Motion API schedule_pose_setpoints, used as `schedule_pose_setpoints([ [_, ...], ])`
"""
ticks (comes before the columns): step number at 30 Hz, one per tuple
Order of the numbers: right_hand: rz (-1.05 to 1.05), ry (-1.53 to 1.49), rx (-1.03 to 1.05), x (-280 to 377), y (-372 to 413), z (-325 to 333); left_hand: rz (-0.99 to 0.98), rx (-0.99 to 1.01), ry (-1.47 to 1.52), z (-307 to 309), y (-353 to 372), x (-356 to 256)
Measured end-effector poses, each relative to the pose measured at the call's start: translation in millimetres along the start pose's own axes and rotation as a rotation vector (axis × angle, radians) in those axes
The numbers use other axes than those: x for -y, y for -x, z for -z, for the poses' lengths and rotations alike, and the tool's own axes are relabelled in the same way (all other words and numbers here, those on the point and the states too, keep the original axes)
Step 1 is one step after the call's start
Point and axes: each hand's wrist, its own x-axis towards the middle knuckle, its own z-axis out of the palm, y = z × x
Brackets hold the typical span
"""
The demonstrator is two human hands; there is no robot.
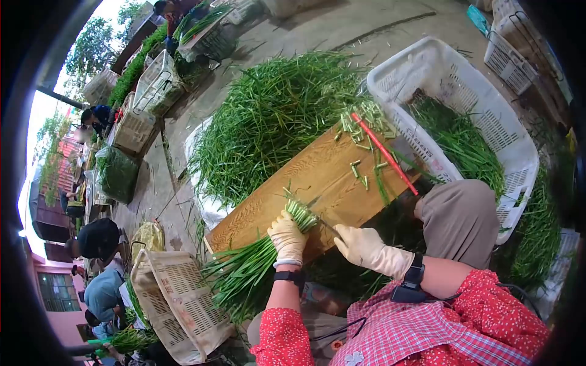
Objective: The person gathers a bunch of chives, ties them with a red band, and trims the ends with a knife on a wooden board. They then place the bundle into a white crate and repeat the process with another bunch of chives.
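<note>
My left hand [287, 239], in a pale glove, is closed around a bunch of chives [244, 272] at the near edge of a wooden board [305, 183]. The cut white-green ends [300, 215] stick out past my fingers over the board, while the long leaves hang down to the left. My right hand [367, 249], also gloved, grips a knife [330, 229]; its thin blade points toward the stalk ends. Its handle is hidden in my fist. Short trimmed stem pieces [364, 122] lie at the board's far right end, beside a red stick [384, 152].
Behind the board rises a big heap of loose green leaves [274, 116]. A white plastic basket [448, 73] with chives stands on the right, another crate [183, 299] at lower left. Co-workers [104, 293] and more crates [155, 82] line the left side.
</note>
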Motion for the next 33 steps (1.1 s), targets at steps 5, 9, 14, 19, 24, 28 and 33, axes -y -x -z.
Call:
schedule_pose_setpoints([
  [5,0.035,-0.005,0.013,0.2,3.9,-7.9,0.023,0.052,0.024,1.6,-3.6,0.3],
  [9,0.029,0.007,0.095,2.1,3.5,-9.6,0.020,0.012,0.049,-1.8,-3.6,1.3],
  [14,-0.096,-0.007,0.221,9.7,-6.9,-12.3,0.011,0.016,0.032,1.2,-2.1,0.2],
  [19,-0.141,-0.074,0.238,17.4,-41.7,-16.8,-0.003,0.020,0.044,1.9,-3.1,-0.8],
  [24,-0.068,-0.079,0.170,11.7,-58.0,-33.1,-0.003,0.062,0.005,4.6,-3.3,-0.5],
  [28,-0.065,-0.103,0.218,-2.2,-32.0,-23.0,0.000,0.085,0.060,8.4,-5.1,0.8],
  [33,-0.033,-0.126,0.099,-12.0,-39.8,-55.3,-0.007,0.089,0.032,9.1,-4.5,-0.9],
])
